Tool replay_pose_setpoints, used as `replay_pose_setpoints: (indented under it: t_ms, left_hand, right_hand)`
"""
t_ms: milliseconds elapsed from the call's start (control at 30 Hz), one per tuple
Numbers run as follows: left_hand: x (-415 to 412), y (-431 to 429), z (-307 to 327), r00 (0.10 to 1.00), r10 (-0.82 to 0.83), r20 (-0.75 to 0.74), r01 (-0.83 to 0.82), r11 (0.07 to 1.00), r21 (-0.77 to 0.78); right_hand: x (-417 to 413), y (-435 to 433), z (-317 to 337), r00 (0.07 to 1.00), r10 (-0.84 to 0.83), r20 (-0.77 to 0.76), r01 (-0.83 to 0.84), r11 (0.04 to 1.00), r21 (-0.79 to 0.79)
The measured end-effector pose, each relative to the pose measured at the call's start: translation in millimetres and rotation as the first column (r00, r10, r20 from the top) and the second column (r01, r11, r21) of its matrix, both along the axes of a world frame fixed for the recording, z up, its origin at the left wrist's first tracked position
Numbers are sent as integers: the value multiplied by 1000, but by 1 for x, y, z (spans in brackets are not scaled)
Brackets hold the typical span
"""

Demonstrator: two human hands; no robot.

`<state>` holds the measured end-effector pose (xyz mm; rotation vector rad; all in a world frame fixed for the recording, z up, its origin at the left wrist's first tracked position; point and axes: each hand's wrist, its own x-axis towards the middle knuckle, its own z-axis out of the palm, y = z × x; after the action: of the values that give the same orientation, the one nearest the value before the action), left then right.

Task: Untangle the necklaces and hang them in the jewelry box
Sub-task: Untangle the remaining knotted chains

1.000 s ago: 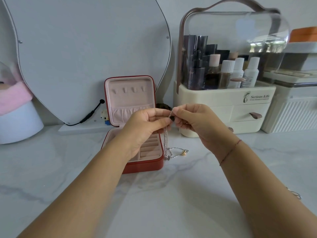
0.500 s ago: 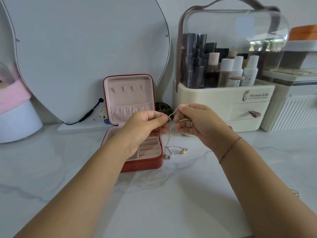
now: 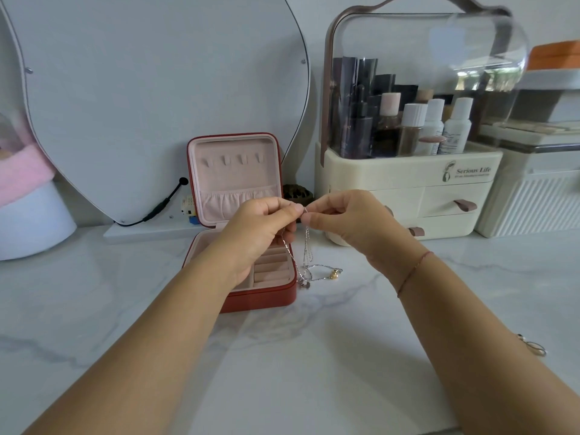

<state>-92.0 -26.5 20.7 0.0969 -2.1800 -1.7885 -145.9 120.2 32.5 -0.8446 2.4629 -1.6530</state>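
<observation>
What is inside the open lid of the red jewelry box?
Four bare hooks above a gathered pocket. The left hand covers the pocket's lower right corner; its contents are hidden.

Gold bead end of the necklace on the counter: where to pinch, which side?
Probably pinch the chain beside the gold bead, coming from the right. It lies flat on the counter, stretched rightward off the tangle; the jewelry box blocks the left, and strands hanging from the left hand and right hand crowd the tangle itself.

Tangled silver necklaces [image 3: 306, 246] dangling beside open red jewelry box [image 3: 251, 246].
</observation>
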Motion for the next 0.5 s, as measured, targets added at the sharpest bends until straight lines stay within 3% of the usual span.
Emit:
replay_pose_setpoints:
  t_ms: [300, 500]
  left_hand:
    - [-2, -3, -2, 999, 36, 29, -33, 993, -114]
    - [-1, 1, -1, 1000, 27, 13, -25, 988, -153]
  right_hand:
    - [-6, 0, -2, 998, -34, -52, 32, 999, -37]
    - [-7, -5, -2, 990, 46, 135, -29, 992, -120]
